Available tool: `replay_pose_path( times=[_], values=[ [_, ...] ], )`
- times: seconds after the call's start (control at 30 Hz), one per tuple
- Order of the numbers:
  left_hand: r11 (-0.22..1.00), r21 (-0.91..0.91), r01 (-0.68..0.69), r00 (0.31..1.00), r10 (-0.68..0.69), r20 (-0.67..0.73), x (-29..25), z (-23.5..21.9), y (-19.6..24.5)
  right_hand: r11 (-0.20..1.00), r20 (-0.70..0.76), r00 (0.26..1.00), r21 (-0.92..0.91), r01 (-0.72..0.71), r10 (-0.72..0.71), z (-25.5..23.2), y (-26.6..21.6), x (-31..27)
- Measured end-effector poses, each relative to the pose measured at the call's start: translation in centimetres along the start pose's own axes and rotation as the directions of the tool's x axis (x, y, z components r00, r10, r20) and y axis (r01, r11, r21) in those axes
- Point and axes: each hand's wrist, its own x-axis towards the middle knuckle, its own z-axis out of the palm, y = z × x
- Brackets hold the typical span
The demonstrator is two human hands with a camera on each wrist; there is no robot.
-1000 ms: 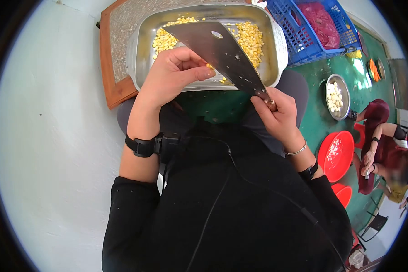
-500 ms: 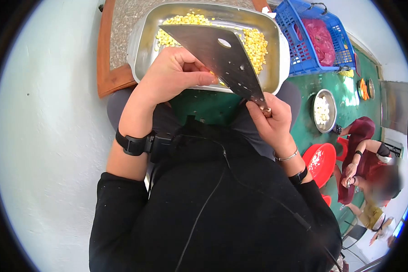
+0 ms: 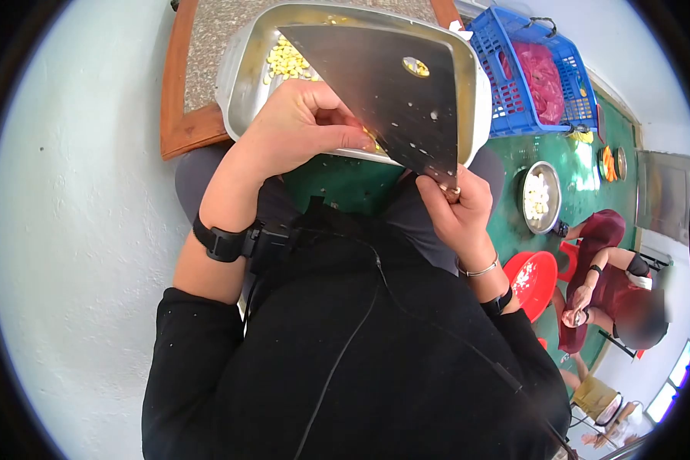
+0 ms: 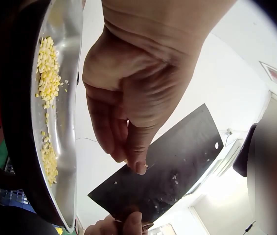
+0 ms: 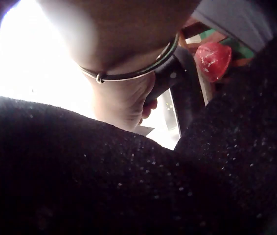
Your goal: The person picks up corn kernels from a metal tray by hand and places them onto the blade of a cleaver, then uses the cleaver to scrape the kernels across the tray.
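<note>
In the head view my right hand (image 3: 461, 205) grips the handle of a wide dark cleaver (image 3: 391, 88), its blade tilted up over a metal tray (image 3: 238, 107). My left hand (image 3: 295, 130) pinches a small yellow piece (image 3: 372, 138) between thumb and fingers, close to the blade's edge. The left wrist view shows the left fingertips (image 4: 139, 167) in front of the cleaver blade (image 4: 165, 166). Yellow kernels (image 3: 287, 60) lie in the tray, partly hidden behind the blade. In the right wrist view the right hand (image 5: 124, 100) is mostly covered by the dark sleeve.
A blue crate (image 3: 514, 103) with a pink bag (image 3: 540, 80) stands right of the tray. Further right are a metal bowl of white pieces (image 3: 537, 201), a red basin (image 3: 535, 282) and another seated person (image 3: 602, 280). A wood-framed board (image 3: 199, 130) lies under the tray's left side.
The cleaver blade has turned, showing more of its flat side and covering the kernels on the right. The head view has shifted, moving the background. The left hand still pinches near the edge.
</note>
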Motion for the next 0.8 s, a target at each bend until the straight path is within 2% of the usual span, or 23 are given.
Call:
replay_pose_path(
  times=[0.07,0.3,0.37,0.47,0.7,0.8],
  values=[
    [0.998,-0.051,-0.043,0.999,0.043,-0.006,0.1,0.1,-0.4,1.000,-0.008,1.000,-0.009,-0.011,0.011,0.0,0.2,-0.1],
    [0.998,-0.052,-0.030,0.999,0.029,-0.013,0.5,0.3,-0.3,1.000,-0.049,0.999,0.000,0.021,-0.021,0.3,0.4,0.1],
    [0.993,-0.104,-0.054,0.998,0.052,-0.031,0.7,0.4,-0.3,1.000,-0.061,0.998,-0.006,0.030,-0.031,0.4,0.5,0.2],
    [0.998,-0.042,-0.047,0.998,0.046,-0.039,0.9,0.7,-0.3,1.000,-0.076,0.997,0.014,0.024,-0.023,0.5,0.6,0.4],
    [0.995,-0.077,-0.062,0.998,0.060,-0.027,1.5,0.7,-0.5,0.998,-0.076,0.995,-0.012,0.064,-0.064,0.4,0.4,1.3],
    [0.999,0.008,-0.047,0.999,0.047,-0.018,1.6,0.7,-0.4,0.998,-0.084,0.994,0.001,0.068,-0.068,0.5,0.6,1.5]
  ],
)
